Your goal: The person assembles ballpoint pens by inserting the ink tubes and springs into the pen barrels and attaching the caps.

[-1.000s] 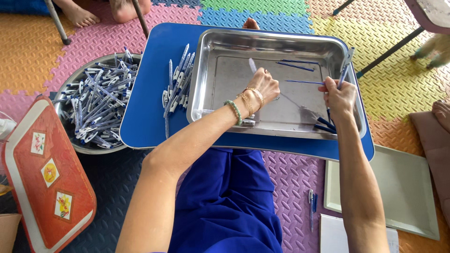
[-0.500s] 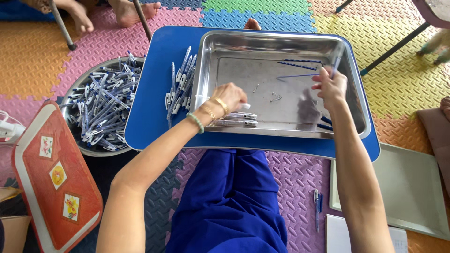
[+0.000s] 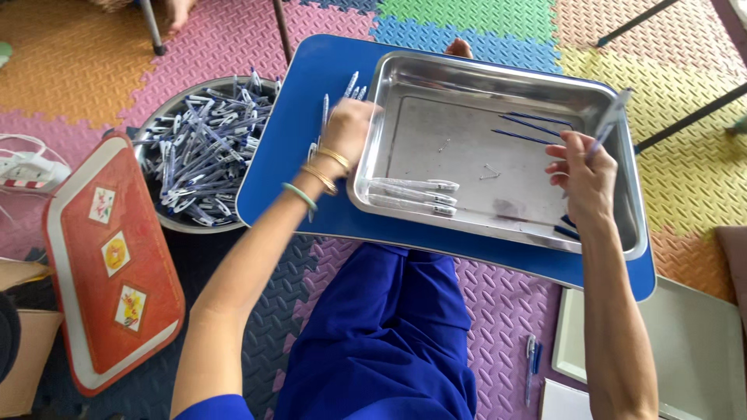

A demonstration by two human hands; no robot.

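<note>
Left hand (image 3: 346,128) is down on the small heap of clear-barrelled pens (image 3: 336,101) lying on the blue lap table (image 3: 288,167), just outside the left wall of the shiny rectangular steel tray (image 3: 634,233); fingers curled over the heap, though whether they have closed on a pen I cannot tell. Right hand (image 3: 583,175) is up over the tray's right side, fingers pinched on one clear pen barrel (image 3: 608,123) that slants up past the far right corner. Inside the tray, three assembled pens with white caps (image 3: 412,194) lie side by side near the front left, well apart from the right hand; two thin blue ink refills (image 3: 533,128) lie at the back just left of the held barrel, and more blue refills (image 3: 568,227) poke out under the right wrist, count unclear. Left of the table, the round metal bowl (image 3: 167,222) is piled with pens, far too many to count. One red tray with three stickers (image 3: 117,264) leans at the far left, and one loose blue pen (image 3: 531,365) lies on the purple floor mat. Half a second ago the left hand was at the tray's front edge beside the assembled pens; now it has swung out left to the heap, while the right hand has lifted its barrel higher
</note>
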